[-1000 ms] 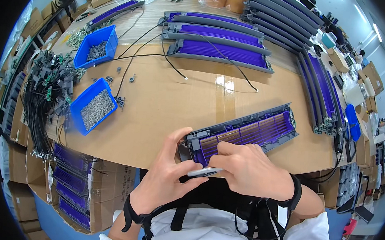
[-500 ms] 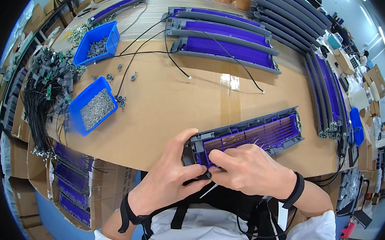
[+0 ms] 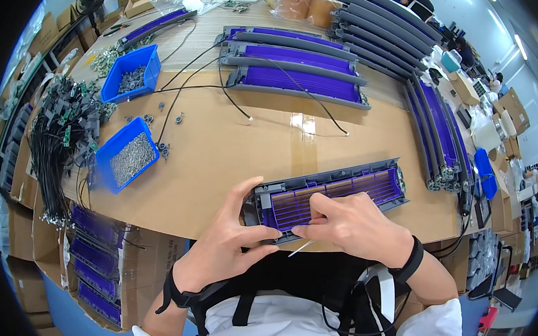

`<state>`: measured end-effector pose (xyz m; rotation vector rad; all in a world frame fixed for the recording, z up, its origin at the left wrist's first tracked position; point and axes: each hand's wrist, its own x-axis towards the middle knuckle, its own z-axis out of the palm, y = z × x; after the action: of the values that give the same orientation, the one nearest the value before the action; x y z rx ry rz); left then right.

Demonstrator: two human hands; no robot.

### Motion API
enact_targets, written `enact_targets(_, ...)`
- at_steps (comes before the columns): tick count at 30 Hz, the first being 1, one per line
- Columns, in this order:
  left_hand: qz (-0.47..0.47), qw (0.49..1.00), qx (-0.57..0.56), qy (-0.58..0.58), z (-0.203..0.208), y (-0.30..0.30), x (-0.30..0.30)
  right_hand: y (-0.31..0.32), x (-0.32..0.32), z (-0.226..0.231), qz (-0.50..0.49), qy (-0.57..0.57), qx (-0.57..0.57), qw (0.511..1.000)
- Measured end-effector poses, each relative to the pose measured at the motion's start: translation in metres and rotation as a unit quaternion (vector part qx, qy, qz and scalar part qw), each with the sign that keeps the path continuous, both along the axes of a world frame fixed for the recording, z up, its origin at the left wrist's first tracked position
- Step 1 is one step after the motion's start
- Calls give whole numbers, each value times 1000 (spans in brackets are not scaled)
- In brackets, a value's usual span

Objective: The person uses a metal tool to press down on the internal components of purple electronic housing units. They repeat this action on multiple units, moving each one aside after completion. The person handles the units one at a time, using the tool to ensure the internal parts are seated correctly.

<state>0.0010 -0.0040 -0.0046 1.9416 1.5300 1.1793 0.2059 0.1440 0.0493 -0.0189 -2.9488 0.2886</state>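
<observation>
A long grey housing with a slatted purple inside [image 3: 336,188] lies at a slant over the front edge of the cardboard-covered table. My left hand [image 3: 230,234] grips its left end, thumb on the near rim and fingers around the end. My right hand [image 3: 355,227] is closed over the near side of the housing, fingers curled and thumb by the left thumb. Whatever sits between those right fingers is hidden. A thin white strip [image 3: 301,248] sticks out below the near edge, under the right hand; I cannot tell what it is attached to.
Further housings [image 3: 300,83] lie beyond, trailing black cables; more are stacked [image 3: 384,35] at the back right and right [image 3: 437,133]. Blue bins of screws [image 3: 131,158] and small grey parts [image 3: 132,78] stand left, near a black cable bundle [image 3: 55,147]. An open carton [image 3: 143,271] holds purple parts.
My right thumb has drawn slightly away from the left one, and the right fist sits a little further right along the housing. The view has shifted slightly.
</observation>
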Motion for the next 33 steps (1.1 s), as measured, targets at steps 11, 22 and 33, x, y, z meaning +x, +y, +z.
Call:
enact_targets(11, 90, 995, -26, -41, -4, -15, -30, 0, 1, 0, -24, -14, 17, 999)
enact_targets(22, 192, 970, 116, 96, -13, 11, 22, -11, -22, 2, -55, -2, 77, 996)
enact_targets(33, 187, 971, 124, 87, -16, 12, 27, 7, 12, 13, -53, -52, 35, 997)
